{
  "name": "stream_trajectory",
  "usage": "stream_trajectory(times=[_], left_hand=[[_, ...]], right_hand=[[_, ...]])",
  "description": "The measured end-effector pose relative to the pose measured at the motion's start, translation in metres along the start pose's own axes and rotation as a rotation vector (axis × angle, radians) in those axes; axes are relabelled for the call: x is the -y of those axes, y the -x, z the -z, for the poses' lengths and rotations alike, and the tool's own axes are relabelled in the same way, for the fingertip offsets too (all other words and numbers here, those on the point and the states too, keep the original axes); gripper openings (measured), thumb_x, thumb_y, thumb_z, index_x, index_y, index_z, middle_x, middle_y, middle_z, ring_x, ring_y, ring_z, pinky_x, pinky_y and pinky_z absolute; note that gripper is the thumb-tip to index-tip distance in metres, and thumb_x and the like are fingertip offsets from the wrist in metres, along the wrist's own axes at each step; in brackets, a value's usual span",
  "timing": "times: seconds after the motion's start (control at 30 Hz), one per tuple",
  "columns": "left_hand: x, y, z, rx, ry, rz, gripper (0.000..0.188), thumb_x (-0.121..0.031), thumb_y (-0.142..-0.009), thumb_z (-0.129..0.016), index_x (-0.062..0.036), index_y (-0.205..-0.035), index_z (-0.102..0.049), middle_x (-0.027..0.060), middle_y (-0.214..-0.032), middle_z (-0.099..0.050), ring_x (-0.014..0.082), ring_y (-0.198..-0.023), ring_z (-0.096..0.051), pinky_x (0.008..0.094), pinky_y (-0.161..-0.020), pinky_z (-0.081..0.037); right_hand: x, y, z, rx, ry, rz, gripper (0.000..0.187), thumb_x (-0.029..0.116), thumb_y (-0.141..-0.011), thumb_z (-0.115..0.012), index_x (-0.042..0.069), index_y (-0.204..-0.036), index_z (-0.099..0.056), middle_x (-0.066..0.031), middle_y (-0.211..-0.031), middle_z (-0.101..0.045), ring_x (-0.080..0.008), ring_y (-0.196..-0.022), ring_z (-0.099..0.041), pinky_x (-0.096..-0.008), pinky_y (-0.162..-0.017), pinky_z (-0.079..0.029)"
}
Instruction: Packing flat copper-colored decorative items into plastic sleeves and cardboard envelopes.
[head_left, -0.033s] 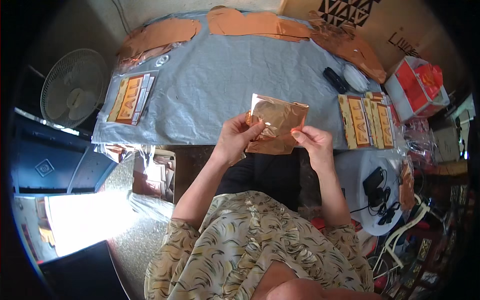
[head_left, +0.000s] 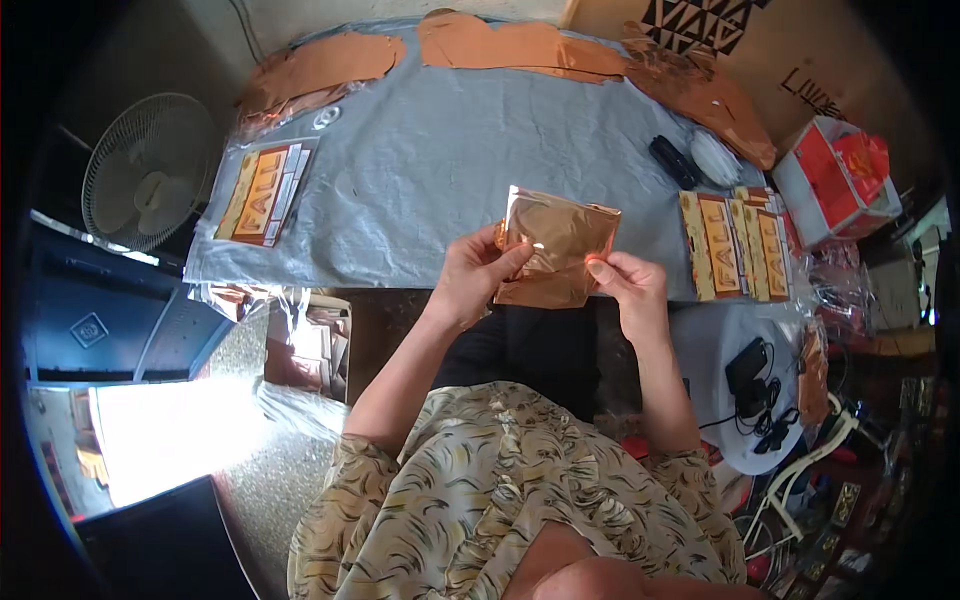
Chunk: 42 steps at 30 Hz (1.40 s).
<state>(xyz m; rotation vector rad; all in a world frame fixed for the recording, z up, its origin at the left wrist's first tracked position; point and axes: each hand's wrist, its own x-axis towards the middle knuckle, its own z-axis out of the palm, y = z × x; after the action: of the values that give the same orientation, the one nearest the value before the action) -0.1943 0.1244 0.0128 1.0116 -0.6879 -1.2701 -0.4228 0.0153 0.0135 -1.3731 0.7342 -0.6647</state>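
In your hands: one copper-coloured foil packet, squarish, with creased, shiny faces, raised upright over the near edge of the table, roughly mid-width; whether its lower edge touches anything, you cannot tell from this view. Left hand: pinching the packet's left side, thumb flat on the near face, the other fingers partly hidden behind. Right hand: pinching the packet's right edge between thumb and forefinger, the remaining fingers curled. Before you: a table cover, grey-blue and wrinkled. Along its far side: three spreads of copper-coloured sheeting, namely a far-left sheet, a far-middle sheet and a far-right sheet. Table left: a printed orange-and-yellow pack in clear wrap, with a white ring lying farther off. Table right: a group of similar printed packs near the edge; beyond them, a black bundle beside a white bundle. Right of the table: a white box with red contents. Near right, lower down: a black adapter with cable on a pale round surface. Far left: a round fan.
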Motion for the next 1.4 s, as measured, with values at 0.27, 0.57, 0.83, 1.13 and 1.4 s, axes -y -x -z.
stream_trajectory(times=[0.27, 0.57, 0.83, 1.13, 1.4], left_hand=[[-0.016, -0.008, -0.008, 0.238, 0.238, -0.063, 0.057, -0.041, -0.114, -0.047, -0.0021, -0.156, -0.046, 0.0087, -0.133, -0.066, 0.0178, -0.120, -0.065, 0.0386, -0.108, -0.052], [-0.026, -0.015, -0.017, 0.362, -0.005, -0.311, 0.034, -0.021, -0.110, -0.061, -0.0083, -0.141, -0.058, -0.0011, -0.110, -0.068, 0.0079, -0.098, -0.064, 0.0256, -0.085, -0.052], [-0.047, -0.011, -0.013, 0.574, -0.181, -0.036, 0.020, -0.021, -0.106, -0.068, -0.0055, -0.118, -0.070, 0.0024, -0.101, -0.073, 0.0092, -0.089, -0.070, 0.0240, -0.074, -0.054], [-0.014, -0.005, 0.003, 0.058, -0.204, -0.186, 0.040, -0.004, -0.092, -0.078, 0.0004, -0.126, -0.057, 0.0038, -0.084, -0.073, 0.0092, -0.077, -0.070, 0.0290, -0.069, -0.058], [0.011, 0.007, 0.024, -0.068, 0.047, -0.076, 0.034, -0.020, -0.108, -0.062, 0.0002, -0.135, -0.062, 0.0034, -0.108, -0.073, 0.0081, -0.096, -0.068, 0.0256, -0.083, -0.055]], right_hand=[[-0.032, -0.035, 0.057, 0.211, -0.569, -0.193, 0.022, 0.016, -0.101, -0.071, 0.001, -0.117, -0.075, -0.0109, -0.103, -0.078, -0.0194, -0.088, -0.077, -0.0337, -0.077, -0.064], [-0.005, -0.041, 0.057, 0.461, -0.626, -0.335, 0.035, 0.021, -0.102, -0.067, -0.008, -0.123, -0.068, -0.0177, -0.112, -0.076, -0.0280, -0.094, -0.077, -0.0395, -0.079, -0.064], [-0.007, -0.031, 0.054, 0.540, -0.560, -0.372, 0.043, 0.027, -0.100, -0.071, -0.009, -0.122, -0.069, -0.0168, -0.112, -0.076, -0.0256, -0.097, -0.076, -0.0375, -0.087, -0.062], [-0.011, -0.029, 0.026, 0.363, -0.413, -0.316, 0.031, 0.014, -0.100, -0.069, -0.010, -0.120, -0.069, -0.0144, -0.107, -0.076, -0.0232, -0.093, -0.075, -0.0366, -0.080, -0.062], [0.001, -0.022, -0.003, 0.111, -0.071, -0.159, 0.018, 0.014, -0.101, -0.068, -0.003, -0.101, -0.070, -0.0116, -0.101, -0.074, -0.0172, -0.089, -0.073, -0.0314, -0.081, -0.060]])
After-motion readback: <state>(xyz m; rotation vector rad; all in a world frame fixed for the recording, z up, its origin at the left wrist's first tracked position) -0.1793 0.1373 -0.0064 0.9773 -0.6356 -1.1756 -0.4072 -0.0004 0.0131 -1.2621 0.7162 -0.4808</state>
